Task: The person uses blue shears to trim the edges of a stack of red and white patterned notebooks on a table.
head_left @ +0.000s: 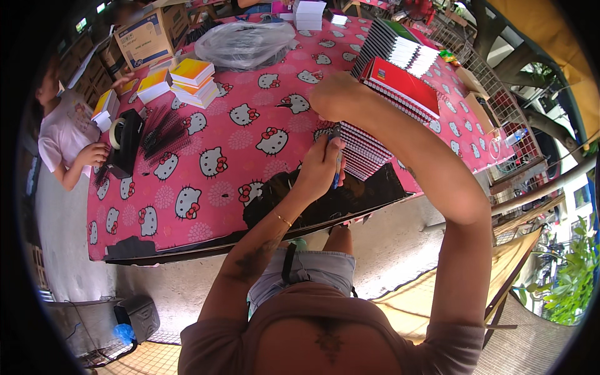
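A spiral-bound notebook (pixel 365 150), its striped cover and coil edge facing up, lies on a table covered with a pink cartoon-cat cloth (pixel 212 125), near the table's front edge and directly before the seated person. All positions below are given from this notebook.

The person's left hand (pixel 320 167) rests at the notebook's near-left corner, fingers curled shut around a slim blue tool (pixel 337 178) that points down along the coil, seemingly so that its tip can work on the wire binding. The right hand (pixel 334 95) sits just beyond the notebook's far-left corner, bent at the wrist and pressing down, probably to steady the book; its fingers are folded under and hidden, so their spread cannot be told.

A dark sheet (pixel 350 200) lies under and in front of the notebook, likely as a work mat. Just beyond it to the right, a red-covered notebook (pixel 403 84) tops a leaning stack of notebooks (pixel 400 50). Well away to the left are piles of yellow-and-orange pads (pixel 187 78), loose black binding combs (pixel 159 134) and a black tape dispenser (pixel 125 140). Far beyond, a clear plastic bag (pixel 247 44) and a cardboard box (pixel 147 34) stand. Another person's hand (pixel 94 153) reaches the table's far-left side.
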Demonstrator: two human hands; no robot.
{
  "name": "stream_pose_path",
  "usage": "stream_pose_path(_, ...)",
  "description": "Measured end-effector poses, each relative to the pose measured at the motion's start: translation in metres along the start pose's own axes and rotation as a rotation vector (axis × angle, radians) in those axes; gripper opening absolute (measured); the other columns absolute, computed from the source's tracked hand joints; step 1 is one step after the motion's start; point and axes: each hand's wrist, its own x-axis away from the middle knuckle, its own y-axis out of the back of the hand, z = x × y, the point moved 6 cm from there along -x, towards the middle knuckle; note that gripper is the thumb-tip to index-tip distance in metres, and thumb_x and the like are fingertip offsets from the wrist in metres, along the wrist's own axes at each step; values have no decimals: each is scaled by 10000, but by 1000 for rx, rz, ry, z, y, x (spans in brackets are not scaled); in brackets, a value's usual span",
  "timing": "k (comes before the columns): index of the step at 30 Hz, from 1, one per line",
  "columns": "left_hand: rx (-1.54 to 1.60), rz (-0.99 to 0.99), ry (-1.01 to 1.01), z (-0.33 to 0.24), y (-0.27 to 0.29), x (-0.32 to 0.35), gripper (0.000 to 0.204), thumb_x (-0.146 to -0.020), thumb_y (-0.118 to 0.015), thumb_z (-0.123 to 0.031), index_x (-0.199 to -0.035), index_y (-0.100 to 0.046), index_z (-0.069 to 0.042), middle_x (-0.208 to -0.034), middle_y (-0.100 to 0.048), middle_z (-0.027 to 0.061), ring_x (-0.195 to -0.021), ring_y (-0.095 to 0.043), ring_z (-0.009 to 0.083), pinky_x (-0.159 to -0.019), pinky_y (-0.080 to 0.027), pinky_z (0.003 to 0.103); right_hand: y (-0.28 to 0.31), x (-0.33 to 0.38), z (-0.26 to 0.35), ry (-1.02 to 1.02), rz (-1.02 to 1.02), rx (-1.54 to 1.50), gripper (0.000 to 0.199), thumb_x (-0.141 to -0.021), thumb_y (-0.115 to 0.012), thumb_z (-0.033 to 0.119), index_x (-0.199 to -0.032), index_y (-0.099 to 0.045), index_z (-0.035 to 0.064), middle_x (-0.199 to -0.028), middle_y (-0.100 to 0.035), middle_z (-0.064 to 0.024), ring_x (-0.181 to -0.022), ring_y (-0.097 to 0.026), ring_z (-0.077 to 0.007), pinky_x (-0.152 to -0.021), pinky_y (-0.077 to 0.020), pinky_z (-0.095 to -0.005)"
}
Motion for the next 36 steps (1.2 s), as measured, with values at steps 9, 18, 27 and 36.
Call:
stream_pose_path(9, 100, -49, 11, 14, 8, -3, 409, -995, -423, -359, -1127, -486, 23, -925, -643, 150, -785, -686, 244, -633, -579, 346, 6, -2, 17, 48, -52, 74, 167, -721, -709, 201, -847, -728, 93, -848, -698, -83, -823, -676, -266, -674, -515, -420)
stream_pose_path(18, 85, -61, 36, 8, 3, -1, 364, -996, -422, -337, -1081, -496, 9, -869, -640, 130, -738, -682, 216, -596, -575, 328, -1, -2, 13, 40, -42, 14, 139, -742, -719, 199, -809, -726, 77, -803, -692, -81, -802, -676, -270, -652, -518, -411)
stream_pose_path(27, 154, -35, 36, 21, 3, 10, 431, -998, -417, -350, -1165, -480, 42, -881, -632, 149, -747, -684, 228, -602, -576, 325, -11, -15, 16, 43, -51, -56, 188, -718, -661, 92, -892, -730, 74, -904, -700, -109, -826, -681, -266, -636, -542, -411)
stream_pose_path(36, 51, -52, 86, 20, 7, -1, 434, -998, -414, -351, -1172, -465, 43, -879, -626, 137, -740, -681, 225, -587, -574, 322, -19, -12, 18, 57, 4, -104, 180, -716, -648, 78, -877, -725, 55, -899, -693, -122, -801, -680, -287, -630, -542, -414)
